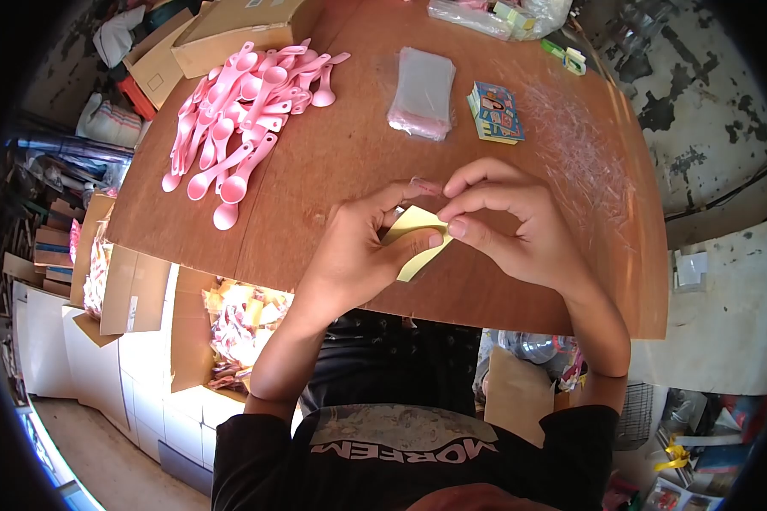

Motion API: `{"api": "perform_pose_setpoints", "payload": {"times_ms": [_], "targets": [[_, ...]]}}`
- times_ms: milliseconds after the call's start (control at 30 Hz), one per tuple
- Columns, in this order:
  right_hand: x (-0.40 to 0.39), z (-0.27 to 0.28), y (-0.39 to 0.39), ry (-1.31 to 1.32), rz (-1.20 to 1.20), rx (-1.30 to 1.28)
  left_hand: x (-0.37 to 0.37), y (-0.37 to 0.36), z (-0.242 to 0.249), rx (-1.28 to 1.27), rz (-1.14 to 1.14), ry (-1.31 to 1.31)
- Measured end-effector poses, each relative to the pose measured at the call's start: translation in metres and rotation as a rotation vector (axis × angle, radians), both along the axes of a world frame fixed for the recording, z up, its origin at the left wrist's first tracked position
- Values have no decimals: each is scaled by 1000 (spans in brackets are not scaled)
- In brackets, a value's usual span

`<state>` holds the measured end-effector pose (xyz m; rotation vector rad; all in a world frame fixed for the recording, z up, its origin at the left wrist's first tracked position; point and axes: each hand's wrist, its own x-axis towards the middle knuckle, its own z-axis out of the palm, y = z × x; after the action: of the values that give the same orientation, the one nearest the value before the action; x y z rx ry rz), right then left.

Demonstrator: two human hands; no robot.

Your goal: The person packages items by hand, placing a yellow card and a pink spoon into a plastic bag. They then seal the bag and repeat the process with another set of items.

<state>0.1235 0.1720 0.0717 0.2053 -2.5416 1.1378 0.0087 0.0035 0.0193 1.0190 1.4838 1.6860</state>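
My left hand [354, 243] is closed around a pale yellow card [419, 223], its thumb lying across the card's face. A small glossy clear piece, like plastic film [424, 185], shows at the tip of my left index finger. My right hand [516, 226] is pinched at the card's right edge, thumb and fingertips close together. Whatever is between those fingertips is too small or see-through to make out. Both hands are above the near part of the brown wooden table [315, 153].
Pink measuring spoons [243, 111] are heaped at the left, by a cardboard box [243, 34]. Beyond my hands lie a stack of clear plastic bags [423, 89] and a pile of printed cards [496, 112]. Clear plastic scraps [575, 153] cover the right side. An open carton [193, 328] of packed items stands below.
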Motion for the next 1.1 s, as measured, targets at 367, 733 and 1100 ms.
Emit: {"api": "perform_pose_setpoints", "payload": {"times_ms": [367, 733, 1100], "targets": [[2, -6, -4, -189, 63, -331, 7, 4, -4, 184, 305, 549], [-4, 14, -8, -344, 141, -246, 10, 0, 0, 213, 336, 731], [-35, 3, -15, -448, 72, -66, -3, -14, -7, 308, 373, 443]]}}
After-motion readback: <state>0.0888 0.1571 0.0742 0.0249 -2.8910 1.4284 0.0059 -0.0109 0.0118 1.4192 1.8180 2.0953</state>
